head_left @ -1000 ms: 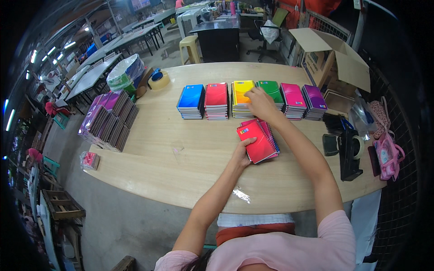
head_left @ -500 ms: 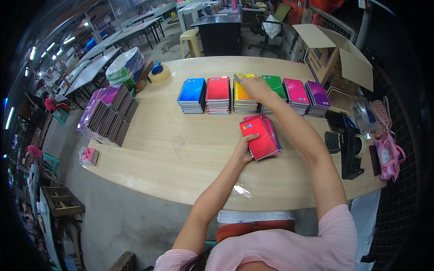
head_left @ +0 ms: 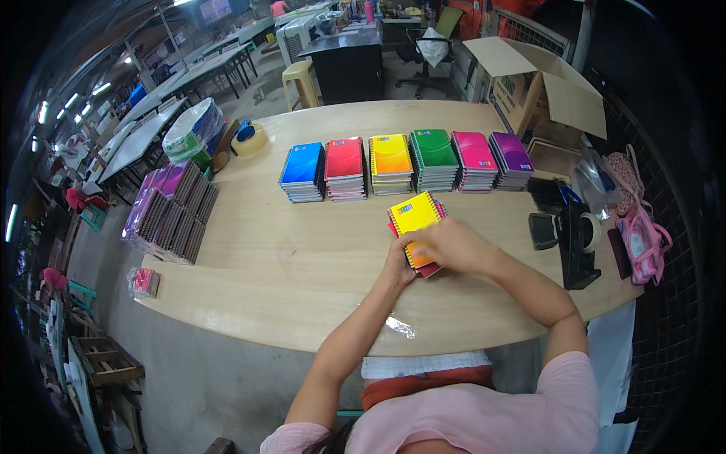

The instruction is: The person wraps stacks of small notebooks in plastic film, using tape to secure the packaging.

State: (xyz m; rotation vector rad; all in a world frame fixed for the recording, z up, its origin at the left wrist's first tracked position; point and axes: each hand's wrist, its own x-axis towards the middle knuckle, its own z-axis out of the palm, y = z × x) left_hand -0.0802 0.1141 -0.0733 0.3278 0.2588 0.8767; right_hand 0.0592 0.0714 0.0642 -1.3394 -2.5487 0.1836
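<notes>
A small bundle of spiral notebooks is gripped by my left hand (head_left: 400,261) over the near middle of the table. On top lies a yellow notebook (head_left: 414,215), with a red notebook (head_left: 429,270) peeking out below it. My right hand (head_left: 460,246), slightly blurred, is closed at the yellow notebook's right edge; its fingertips are partly hidden. Beyond my hands stands a row of notebook stacks: blue (head_left: 304,163), red (head_left: 345,160), yellow (head_left: 391,155), green (head_left: 434,148), pink (head_left: 475,152) and purple (head_left: 511,153).
Wrapped purple notebook packs (head_left: 170,204) stand at the table's left, near a small wrapped pack (head_left: 144,282) and tape rolls (head_left: 249,140). At right are a black tape dispenser (head_left: 578,250), a pink pouch (head_left: 643,250) and an open cardboard box (head_left: 518,98).
My right hand has come back from the yellow stack to my left hand, bringing a yellow notebook. That notebook now covers the red one on the held bundle. The view has shifted slightly.
</notes>
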